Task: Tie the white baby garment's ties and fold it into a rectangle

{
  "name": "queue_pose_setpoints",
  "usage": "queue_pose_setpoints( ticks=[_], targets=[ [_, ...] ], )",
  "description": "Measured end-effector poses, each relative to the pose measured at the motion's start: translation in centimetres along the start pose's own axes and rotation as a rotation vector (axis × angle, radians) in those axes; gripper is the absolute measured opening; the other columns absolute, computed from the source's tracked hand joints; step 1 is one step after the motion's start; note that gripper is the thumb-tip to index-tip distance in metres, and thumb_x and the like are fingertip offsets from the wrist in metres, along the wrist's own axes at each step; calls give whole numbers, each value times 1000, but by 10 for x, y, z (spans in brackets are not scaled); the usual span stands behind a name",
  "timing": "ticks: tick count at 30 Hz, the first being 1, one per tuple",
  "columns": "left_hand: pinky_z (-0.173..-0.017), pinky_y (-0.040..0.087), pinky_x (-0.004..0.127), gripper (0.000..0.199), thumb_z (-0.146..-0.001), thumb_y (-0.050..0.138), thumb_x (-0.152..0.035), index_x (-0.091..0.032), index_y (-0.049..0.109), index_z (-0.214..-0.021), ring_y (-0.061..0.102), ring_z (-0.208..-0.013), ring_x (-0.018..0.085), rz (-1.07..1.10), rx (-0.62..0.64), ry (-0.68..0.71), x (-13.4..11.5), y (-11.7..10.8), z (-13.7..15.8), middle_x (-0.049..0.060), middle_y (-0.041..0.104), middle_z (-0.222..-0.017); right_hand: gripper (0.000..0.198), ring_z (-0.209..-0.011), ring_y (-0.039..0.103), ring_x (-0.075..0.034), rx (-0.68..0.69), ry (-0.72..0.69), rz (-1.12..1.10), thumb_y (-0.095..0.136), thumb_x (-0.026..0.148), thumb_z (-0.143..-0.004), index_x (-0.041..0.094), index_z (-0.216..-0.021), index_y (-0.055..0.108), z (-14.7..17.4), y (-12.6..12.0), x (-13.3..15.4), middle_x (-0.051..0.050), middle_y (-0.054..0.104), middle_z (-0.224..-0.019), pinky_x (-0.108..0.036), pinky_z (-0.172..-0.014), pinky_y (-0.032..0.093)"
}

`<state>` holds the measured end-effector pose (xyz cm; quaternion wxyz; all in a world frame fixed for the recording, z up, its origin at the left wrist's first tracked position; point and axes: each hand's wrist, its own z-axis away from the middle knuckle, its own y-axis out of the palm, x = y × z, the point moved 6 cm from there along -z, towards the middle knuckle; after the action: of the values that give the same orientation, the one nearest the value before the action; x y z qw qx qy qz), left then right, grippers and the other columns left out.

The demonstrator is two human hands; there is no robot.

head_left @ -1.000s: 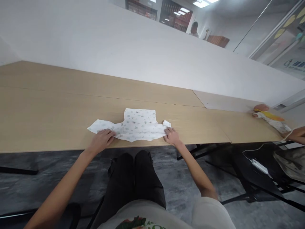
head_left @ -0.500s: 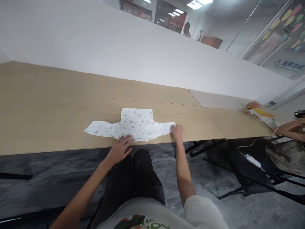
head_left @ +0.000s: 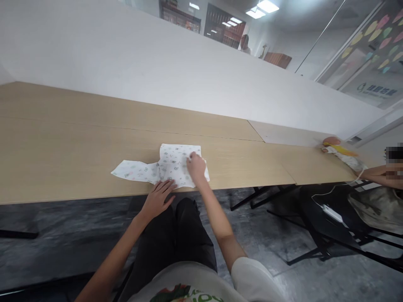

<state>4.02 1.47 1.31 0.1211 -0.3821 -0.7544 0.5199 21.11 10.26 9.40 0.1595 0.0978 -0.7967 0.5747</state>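
A small white baby shirt (head_left: 171, 161) with a little printed pattern lies flat near the table's front edge. Its left sleeve stretches out sideways, while the right sleeve is folded in over the body. My left hand (head_left: 161, 197) rests open on the shirt's near edge, fingers stretched out over the cloth. Over the right half of the body is my right hand (head_left: 196, 167), fingers closed in a pinch on the folded sleeve. The fingertips and the sleeve end are partly hidden by the hand.
The long wooden table (head_left: 78, 147) runs along a white wall (head_left: 126, 63). At its far right lies a doll (head_left: 338, 151) in patterned clothes with yellow on it. Another person's arm (head_left: 374, 172) is beside the doll. A black chair (head_left: 315, 214) bears a white power strip (head_left: 332, 214).
My right hand has moved left and carried the right sleeve over the shirt's body. My left hand has stayed in place on the near edge.
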Motion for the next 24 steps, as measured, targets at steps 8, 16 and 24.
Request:
queue_pose_setpoints(
  ticks=[8, 16, 24],
  targets=[
    [-111, 34, 49, 38, -94, 42, -36, -18, 63, -121, 52, -126, 28, -51, -57, -35, 2, -8, 0, 15, 63, -128, 29, -105, 63, -25, 137, -106, -88, 51, 40, -96, 17, -109, 64, 53, 51, 38, -12, 69, -107, -34, -86, 50],
    [-113, 30, 51, 47, -96, 40, -44, -24, 53, -136, 45, -134, 29, -49, -51, -35, -6, -1, -18, 11, 52, -144, 41, -137, 41, -30, 84, -103, 36, 44, 27, -98, 10, -134, 53, 63, 27, -51, -18, 50, -144, -50, -113, 29],
    [-98, 42, 51, 45, -95, 36, -40, -14, 58, -125, 57, -116, 33, -91, -280, -450, 60, -42, -3, 19, 65, -120, 49, -144, 30, -31, 170, -129, 97, 36, 34, -101, 13, -145, 44, 73, 42, -62, -18, 35, -153, -57, -115, 22]
  ],
)
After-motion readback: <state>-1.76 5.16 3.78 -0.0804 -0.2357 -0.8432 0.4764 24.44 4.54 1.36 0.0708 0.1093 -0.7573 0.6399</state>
